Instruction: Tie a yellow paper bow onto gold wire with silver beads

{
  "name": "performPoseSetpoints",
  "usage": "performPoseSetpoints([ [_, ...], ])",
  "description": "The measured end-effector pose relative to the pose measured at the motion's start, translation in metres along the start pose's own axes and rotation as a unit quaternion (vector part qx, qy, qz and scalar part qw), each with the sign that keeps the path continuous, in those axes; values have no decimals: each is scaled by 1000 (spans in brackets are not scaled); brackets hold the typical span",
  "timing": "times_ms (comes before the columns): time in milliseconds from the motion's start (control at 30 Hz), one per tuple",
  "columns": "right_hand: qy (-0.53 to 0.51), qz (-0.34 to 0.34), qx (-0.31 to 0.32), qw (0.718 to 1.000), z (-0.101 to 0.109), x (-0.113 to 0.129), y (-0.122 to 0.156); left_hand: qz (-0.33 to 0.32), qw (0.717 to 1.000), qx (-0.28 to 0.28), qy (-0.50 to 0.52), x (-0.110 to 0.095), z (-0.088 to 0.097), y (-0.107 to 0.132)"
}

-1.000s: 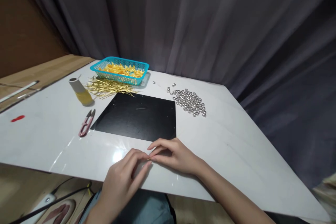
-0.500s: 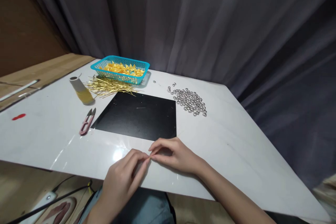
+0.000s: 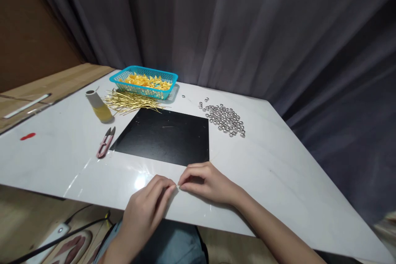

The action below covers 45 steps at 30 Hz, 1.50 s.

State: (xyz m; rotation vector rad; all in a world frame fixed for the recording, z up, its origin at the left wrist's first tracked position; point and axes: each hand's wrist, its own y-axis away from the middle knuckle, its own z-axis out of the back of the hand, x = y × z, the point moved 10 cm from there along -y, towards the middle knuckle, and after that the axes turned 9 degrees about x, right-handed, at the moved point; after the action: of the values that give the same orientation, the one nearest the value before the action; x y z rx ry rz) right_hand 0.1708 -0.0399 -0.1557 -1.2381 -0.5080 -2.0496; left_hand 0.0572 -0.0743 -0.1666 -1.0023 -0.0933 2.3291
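Note:
Low over the front of the white table, my left hand (image 3: 150, 200) is closed in a pinch, thumb against forefinger. My right hand (image 3: 206, 182) pinches just beside it, its fingertips a tiny gap away. A pale bit shows between the two pinches, too small to name. From behind my right hand's knuckles a fine yellowish thread (image 3: 213, 156) runs out over the table. Beyond both hands lies a black mat (image 3: 163, 144) with a thin needle-like piece (image 3: 168, 127) on it. Pink-handled thread snips (image 3: 105, 143) rest left of the mat, blades pointing away.
A cone of yellow thread (image 3: 103, 112) stands back left, near a bundle of gold wire-like strands (image 3: 131, 102). Behind it is a blue basket (image 3: 144, 69) of yellow pieces. Several silvery beads (image 3: 225, 119) lie right of the mat. A red piece (image 3: 27, 136) is far left.
My fingertips were touching and now stand slightly apart, the right hand having shifted a little right. The whole view has moved slightly; the things on the table lie as before.

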Motion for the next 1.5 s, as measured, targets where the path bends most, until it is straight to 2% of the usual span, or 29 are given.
performPoseSetpoints([
  [133, -4, 0, 3, 1000, 0, -1, 1, 9, 1000, -4, -4, 2, 1, 1],
  [333, -20, -36, 7, 999, -2, -9, 3, 20, 999, -1, -32, 6, -2, 1],
  [700, -5, -35, 17, 999, -3, -5, 3, 31, 997, 5, -68, 6, -3, 1],
  [967, 12, -29, 22, 999, -3, -3, 4, 21, 996, -15, -80, -1, 6, -2],
  [1067, 17, -32, 22, 999, -1, -3, 4, 30, 997, -12, -74, 3, 5, -1],
  [1267, 11, -49, 18, 999, 7, -6, 6, 53, 998, -11, -39, 8, 3, 1],
  [1367, -6, -61, -2, 998, 20, -8, 10, 45, 999, -15, -24, 6, 3, 1],
  [1500, -15, -97, -12, 995, 39, -15, 22, 60, 998, 8, -2, 11, 0, 1],
])
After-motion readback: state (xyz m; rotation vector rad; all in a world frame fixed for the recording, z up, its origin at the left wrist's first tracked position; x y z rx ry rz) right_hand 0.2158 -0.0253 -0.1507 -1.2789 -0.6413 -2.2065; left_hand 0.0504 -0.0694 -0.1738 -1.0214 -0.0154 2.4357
